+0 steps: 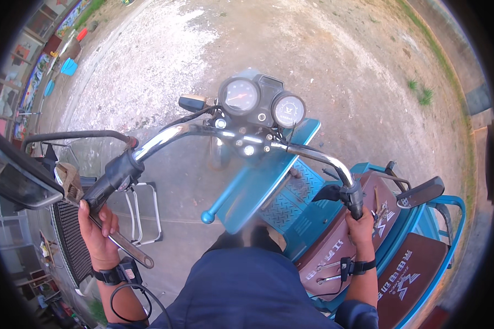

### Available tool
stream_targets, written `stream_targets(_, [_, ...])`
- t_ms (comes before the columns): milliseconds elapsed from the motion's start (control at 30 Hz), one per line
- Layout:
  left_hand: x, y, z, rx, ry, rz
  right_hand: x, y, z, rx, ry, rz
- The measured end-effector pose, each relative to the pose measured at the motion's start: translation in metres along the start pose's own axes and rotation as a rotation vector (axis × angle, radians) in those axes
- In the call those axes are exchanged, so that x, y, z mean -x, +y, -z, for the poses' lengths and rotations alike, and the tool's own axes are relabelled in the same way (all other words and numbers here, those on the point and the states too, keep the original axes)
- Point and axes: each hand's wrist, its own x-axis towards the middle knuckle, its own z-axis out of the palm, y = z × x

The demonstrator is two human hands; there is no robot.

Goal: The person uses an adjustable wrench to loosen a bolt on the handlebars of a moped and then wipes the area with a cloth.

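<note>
A chrome handlebar [164, 140] of a blue three-wheeler crosses in front of me. At its left end, my left hand [97, 233] is closed round an adjustable wrench [130, 248], beside the black left grip [111, 180]. The wrench's handle, with a hole in its end, slants down to the right below my fingers; its worn head lies up by the dark mirror [22, 170]. Whether the jaws touch anything, I cannot tell. My right hand [361, 230] is wrapped round the black right grip [355, 206].
Two round gauges [240, 96] sit above the handlebar's middle. Brown seats [414, 268] and a blue rail [458, 230] stand at the right, with metal tools [335, 275] lying on the nearer seat. To the left are a folding chair frame [147, 211] and a black woven seat [71, 238].
</note>
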Motion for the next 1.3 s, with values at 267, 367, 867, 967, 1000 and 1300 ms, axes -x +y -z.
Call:
stream_targets(267, [-0.013, 0.021, -0.054, -0.151, 0.027, -0.123, -0.036, -0.044, 0.043, 0.264, -0.060, 0.020])
stream_targets(367, [-0.017, 0.024, -0.053, -0.138, -0.003, -0.132, -0.037, -0.044, 0.043, 0.255, -0.053, 0.069])
stream_targets(867, [0.006, -0.004, 0.003, -0.026, 0.052, 0.003, 0.007, -0.009, -0.008, 0.089, 0.026, -0.005])
stream_targets(967, [0.007, -0.005, 0.001, -0.023, 0.045, 0.032, 0.008, -0.002, -0.008, 0.064, 0.028, -0.019])
stream_targets(1000, [0.006, -0.005, 0.000, -0.022, 0.045, 0.032, 0.008, 0.000, -0.008, 0.066, 0.029, -0.011])
stream_targets(1300, [0.003, 0.000, -0.010, -0.027, 0.061, -0.002, 0.009, -0.003, -0.004, 0.035, 0.007, -0.021])
